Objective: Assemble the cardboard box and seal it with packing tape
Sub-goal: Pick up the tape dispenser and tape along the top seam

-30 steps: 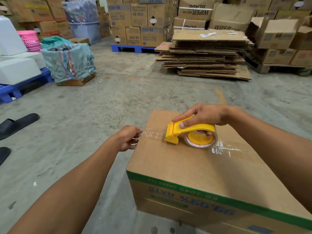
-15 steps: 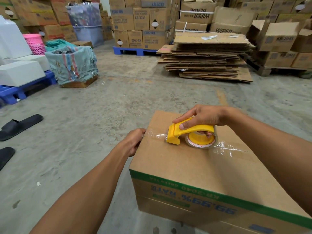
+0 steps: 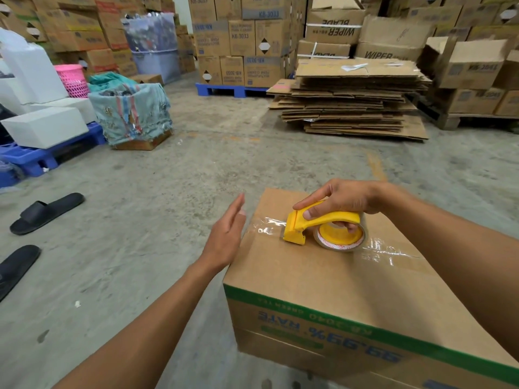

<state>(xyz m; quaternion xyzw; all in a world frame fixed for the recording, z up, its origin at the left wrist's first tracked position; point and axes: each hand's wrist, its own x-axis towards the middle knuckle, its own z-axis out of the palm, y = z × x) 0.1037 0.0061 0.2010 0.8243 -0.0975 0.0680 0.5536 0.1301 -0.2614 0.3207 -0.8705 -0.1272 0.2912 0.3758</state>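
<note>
We see the clear tape strip (image 3: 266, 227) running left-right across the brown cardboard box (image 3: 337, 279), its loose left end just right of our flat, spread left hand (image 3: 226, 238), while our right hand (image 3: 341, 199) clamps the yellow plastic tape dispenser (image 3: 317, 224).

- Brown cardboard box (image 3: 323, 279), green stripe, blue print
- Yellow tape dispenser (image 3: 323, 224)
- Pink basket (image 3: 71, 80) at ten o'clock
- Black slippers (image 3: 46, 213) at nine o'clock
- Blue pallet (image 3: 233, 89) at twelve o'clock

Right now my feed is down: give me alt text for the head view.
The right hand presses a yellow tape dispenser onto the closed cardboard box, with clear tape running to the box's left edge. The left hand hangs open beside that edge.
</note>
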